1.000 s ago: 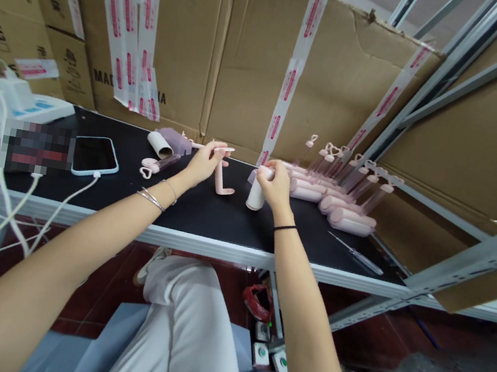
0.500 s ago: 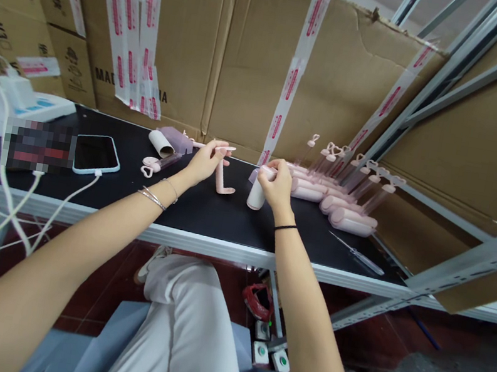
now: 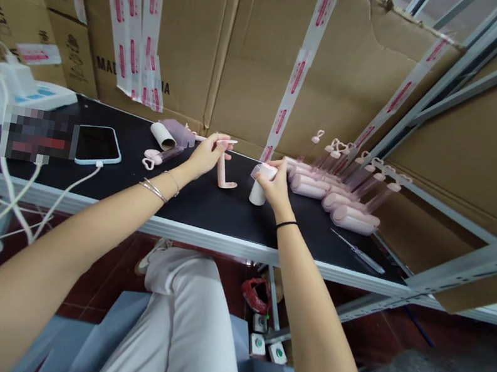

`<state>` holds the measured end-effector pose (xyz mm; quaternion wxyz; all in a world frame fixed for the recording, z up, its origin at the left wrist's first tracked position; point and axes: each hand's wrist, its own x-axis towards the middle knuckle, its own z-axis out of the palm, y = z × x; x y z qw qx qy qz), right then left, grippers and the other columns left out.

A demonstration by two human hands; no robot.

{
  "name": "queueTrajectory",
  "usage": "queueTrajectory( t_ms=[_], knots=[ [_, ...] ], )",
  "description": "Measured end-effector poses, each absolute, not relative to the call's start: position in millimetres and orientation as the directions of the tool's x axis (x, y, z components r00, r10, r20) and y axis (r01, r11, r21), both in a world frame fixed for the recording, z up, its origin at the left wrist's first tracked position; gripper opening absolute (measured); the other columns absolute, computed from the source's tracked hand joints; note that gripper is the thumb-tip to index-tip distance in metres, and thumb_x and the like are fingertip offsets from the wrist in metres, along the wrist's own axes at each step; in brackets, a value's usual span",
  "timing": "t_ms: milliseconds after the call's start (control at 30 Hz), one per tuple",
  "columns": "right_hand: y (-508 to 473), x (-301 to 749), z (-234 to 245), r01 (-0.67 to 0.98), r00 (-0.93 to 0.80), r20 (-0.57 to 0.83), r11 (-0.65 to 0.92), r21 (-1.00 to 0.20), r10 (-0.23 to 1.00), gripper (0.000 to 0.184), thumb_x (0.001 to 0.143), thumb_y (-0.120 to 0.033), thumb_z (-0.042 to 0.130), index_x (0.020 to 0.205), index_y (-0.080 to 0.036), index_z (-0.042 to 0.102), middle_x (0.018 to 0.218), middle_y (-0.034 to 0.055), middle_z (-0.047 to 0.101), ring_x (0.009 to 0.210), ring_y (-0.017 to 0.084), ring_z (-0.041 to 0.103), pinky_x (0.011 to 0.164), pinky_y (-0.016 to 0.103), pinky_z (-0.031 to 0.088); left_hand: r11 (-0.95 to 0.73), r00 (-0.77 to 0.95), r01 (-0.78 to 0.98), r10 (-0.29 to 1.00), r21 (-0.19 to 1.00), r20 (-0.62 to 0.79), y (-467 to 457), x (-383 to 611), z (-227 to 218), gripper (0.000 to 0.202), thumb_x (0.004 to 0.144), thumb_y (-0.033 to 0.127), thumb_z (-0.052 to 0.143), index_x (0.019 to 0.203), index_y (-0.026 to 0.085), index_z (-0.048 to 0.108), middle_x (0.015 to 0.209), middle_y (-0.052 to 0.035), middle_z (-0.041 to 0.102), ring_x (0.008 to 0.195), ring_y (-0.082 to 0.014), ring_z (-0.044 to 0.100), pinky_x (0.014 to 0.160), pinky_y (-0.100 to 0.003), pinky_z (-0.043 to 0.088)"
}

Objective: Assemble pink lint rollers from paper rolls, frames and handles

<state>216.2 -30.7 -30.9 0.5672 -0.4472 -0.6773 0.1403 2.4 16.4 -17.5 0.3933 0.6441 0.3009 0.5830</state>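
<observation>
My left hand [image 3: 208,157] is closed on a thin pale pink piece [image 3: 232,143] whose end sticks out past the fingertips. Just below those fingers a pink L-shaped part [image 3: 222,172] has its foot near the black tabletop; whether the hand also touches it I cannot tell. My right hand [image 3: 277,187] grips a white cylinder [image 3: 257,194] from the right, near its top. The cylinder is roughly upright, low over or on the table, and a translucent purple piece [image 3: 255,170] shows at its upper left.
On the right lie several pink cylinders [image 3: 354,219] with clear stems and heart-shaped loops, and a screwdriver [image 3: 358,253]. To the left are a hollow white tube [image 3: 162,136], a pink heart-loop piece [image 3: 152,159], a charging phone [image 3: 99,146], cables and a power strip [image 3: 48,102]. Cardboard [image 3: 251,53] stands behind.
The view has shifted slightly. The white cylinder has tipped a little, so more of its round top shows. My left hand keeps its grip almost unmoved.
</observation>
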Motion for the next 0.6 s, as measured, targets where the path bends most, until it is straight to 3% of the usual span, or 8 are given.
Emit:
queueTrajectory(
  t_ms=[233, 433, 600],
  knots=[
    [-41, 224, -42, 0.464, 0.035, 0.671, 0.583, -0.667, 0.74, 0.048, 0.07, -0.042, 0.062, 0.104, -0.022, 0.036, 0.104, 0.0058, 0.052, 0.09, 0.018, 0.057, 0.085, 0.035, 0.047, -0.476, 0.17, -0.102, 0.857, 0.873, 0.487, 11, 8, -16, 0.04, 0.087, 0.05, 0.055, 0.11, 0.017, 0.055, 0.101, -0.0082, 0.066, 0.072, -0.0128, 0.066, 0.063, -0.025, 0.053],
    [-45, 209, -44, 0.538, 0.024, 0.674, 0.559, -0.632, 0.739, 0.065, 0.071, -0.042, 0.063, 0.125, -0.019, 0.034, 0.119, 0.0127, 0.055, 0.101, 0.022, 0.059, 0.09, 0.039, 0.047, -0.463, 0.205, -0.134, 0.852, 0.876, 0.482, 3, 9, -12, 0.046, 0.083, 0.054, 0.058, 0.108, 0.015, 0.054, 0.096, -0.0077, 0.067, 0.067, -0.0125, 0.066, 0.055, -0.022, 0.051],
    [-29, 189, -32, 0.559, -0.091, 0.693, 0.612, -0.559, 0.716, 0.068, 0.076, -0.044, 0.062, 0.133, -0.019, 0.035, 0.125, 0.0153, 0.056, 0.101, 0.025, 0.061, 0.089, 0.042, 0.048, -0.486, 0.152, -0.13, 0.851, 0.864, 0.502, 6, 7, -14, 0.044, 0.087, 0.052, 0.053, 0.11, 0.014, 0.053, 0.097, -0.0087, 0.066, 0.067, -0.0135, 0.066, 0.058, -0.025, 0.051]
  ],
)
